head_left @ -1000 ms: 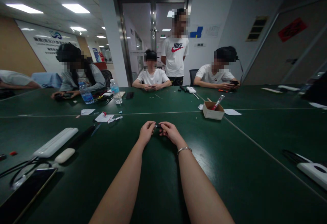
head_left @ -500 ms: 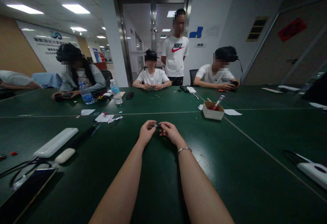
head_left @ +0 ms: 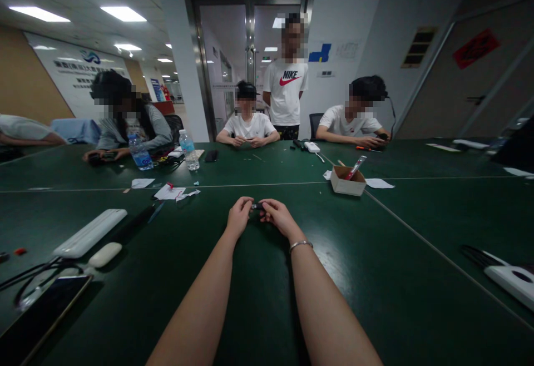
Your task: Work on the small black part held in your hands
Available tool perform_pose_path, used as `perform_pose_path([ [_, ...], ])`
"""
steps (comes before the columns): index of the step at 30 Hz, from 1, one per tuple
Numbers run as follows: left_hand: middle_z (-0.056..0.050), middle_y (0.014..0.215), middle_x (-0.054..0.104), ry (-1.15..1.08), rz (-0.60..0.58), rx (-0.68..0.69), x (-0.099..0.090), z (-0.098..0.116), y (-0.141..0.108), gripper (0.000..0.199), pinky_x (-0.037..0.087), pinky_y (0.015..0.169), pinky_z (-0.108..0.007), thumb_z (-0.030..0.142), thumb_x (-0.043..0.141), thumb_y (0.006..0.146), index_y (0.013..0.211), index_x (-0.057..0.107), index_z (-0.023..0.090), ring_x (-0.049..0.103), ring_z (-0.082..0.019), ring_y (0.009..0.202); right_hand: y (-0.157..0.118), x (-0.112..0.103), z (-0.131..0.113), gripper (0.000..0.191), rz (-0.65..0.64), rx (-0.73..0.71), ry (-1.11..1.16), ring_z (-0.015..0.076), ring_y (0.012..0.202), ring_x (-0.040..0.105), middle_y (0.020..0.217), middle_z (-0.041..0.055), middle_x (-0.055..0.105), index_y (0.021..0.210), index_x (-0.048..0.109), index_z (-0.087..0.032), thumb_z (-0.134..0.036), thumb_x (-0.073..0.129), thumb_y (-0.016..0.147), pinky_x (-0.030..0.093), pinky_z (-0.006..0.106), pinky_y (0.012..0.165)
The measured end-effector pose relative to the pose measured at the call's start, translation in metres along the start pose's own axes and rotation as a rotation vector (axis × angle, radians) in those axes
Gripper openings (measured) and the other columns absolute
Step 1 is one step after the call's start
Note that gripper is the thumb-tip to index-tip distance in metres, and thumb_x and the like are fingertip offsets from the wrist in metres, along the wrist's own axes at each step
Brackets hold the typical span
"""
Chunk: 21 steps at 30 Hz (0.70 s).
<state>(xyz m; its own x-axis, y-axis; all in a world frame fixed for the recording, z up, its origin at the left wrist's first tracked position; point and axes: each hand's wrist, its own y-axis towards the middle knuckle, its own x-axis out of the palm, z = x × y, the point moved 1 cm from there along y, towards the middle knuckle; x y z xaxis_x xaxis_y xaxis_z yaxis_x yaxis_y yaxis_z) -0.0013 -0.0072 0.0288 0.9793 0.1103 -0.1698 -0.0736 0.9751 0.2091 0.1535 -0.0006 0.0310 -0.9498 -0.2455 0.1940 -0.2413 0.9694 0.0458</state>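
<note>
Between my fingertips is a small dark object [head_left: 257, 206] with a silvery end on its left side; its kind is too small to make out. My left hand [head_left: 240, 216] is closed in a pinch at the silvery end. My right hand [head_left: 278, 217], a metal bangle at its wrist, pinches the dark end with thumb and bent fingers. Both hands are just above the dark green table [head_left: 258, 282], and the fingers hide part of the object.
On the left are a white power strip [head_left: 92, 233], a white oval case [head_left: 105, 255] and a phone [head_left: 44, 316]. Beyond my hands stand a small cardboard box [head_left: 348, 187] and water bottles [head_left: 189, 152]. Several people sit or stand across the table. Another white strip [head_left: 513, 283] lies right.
My hands stay nearly in place. The small object's silvery end shows slightly less between my fingers, and the view has shifted a little.
</note>
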Motion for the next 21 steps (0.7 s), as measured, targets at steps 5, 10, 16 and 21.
perform_pose_path([
  [5, 0.000, 0.073, 0.059, -0.030, -0.023, 0.031, 0.0004, -0.0017, 0.0008, 0.030, 0.038, 0.050, -0.019, 0.032, 0.055, 0.078, 0.104, 0.061, 0.019, 0.051, -0.009, 0.055, -0.0006, 0.0005, -0.0009, 0.031, 0.006, 0.007, 0.002, 0.0066, 0.045, 0.049, 0.058, -0.0022, 0.060, 0.094, 0.066, -0.015, -0.038, 0.070, 0.073, 0.047, 0.022, 0.049],
  [10, 0.000, 0.069, 0.058, -0.032, -0.028, -0.014, 0.0006, -0.0060, 0.0028, 0.030, 0.036, 0.047, -0.019, 0.036, 0.049, 0.083, 0.104, 0.061, 0.019, 0.048, -0.009, 0.052, -0.0001, 0.0002, -0.0001, 0.033, -0.001, -0.004, 0.013, 0.0066, 0.045, 0.049, 0.058, -0.0023, 0.060, 0.095, 0.065, -0.015, -0.039, 0.070, 0.072, 0.047, 0.023, 0.049],
  [16, 0.002, 0.063, 0.054, -0.036, -0.037, -0.010, 0.0019, -0.0019, 0.0012, 0.029, 0.034, 0.045, -0.019, 0.036, 0.047, 0.083, 0.101, 0.062, 0.018, 0.045, -0.008, 0.049, 0.0005, -0.0005, 0.0010, 0.036, -0.005, -0.022, 0.004, 0.0067, 0.045, 0.050, 0.058, -0.0021, 0.060, 0.094, 0.065, -0.014, -0.041, 0.070, 0.071, 0.044, 0.022, 0.047],
  [21, 0.001, 0.070, 0.056, -0.034, -0.044, -0.002, 0.0015, 0.0002, 0.0000, 0.028, 0.038, 0.050, -0.019, 0.032, 0.052, 0.079, 0.102, 0.061, 0.018, 0.049, -0.009, 0.055, 0.0006, -0.0007, 0.0014, 0.036, -0.008, -0.024, -0.004, 0.0070, 0.045, 0.050, 0.058, -0.0021, 0.060, 0.095, 0.065, -0.014, -0.041, 0.070, 0.071, 0.043, 0.022, 0.048],
])
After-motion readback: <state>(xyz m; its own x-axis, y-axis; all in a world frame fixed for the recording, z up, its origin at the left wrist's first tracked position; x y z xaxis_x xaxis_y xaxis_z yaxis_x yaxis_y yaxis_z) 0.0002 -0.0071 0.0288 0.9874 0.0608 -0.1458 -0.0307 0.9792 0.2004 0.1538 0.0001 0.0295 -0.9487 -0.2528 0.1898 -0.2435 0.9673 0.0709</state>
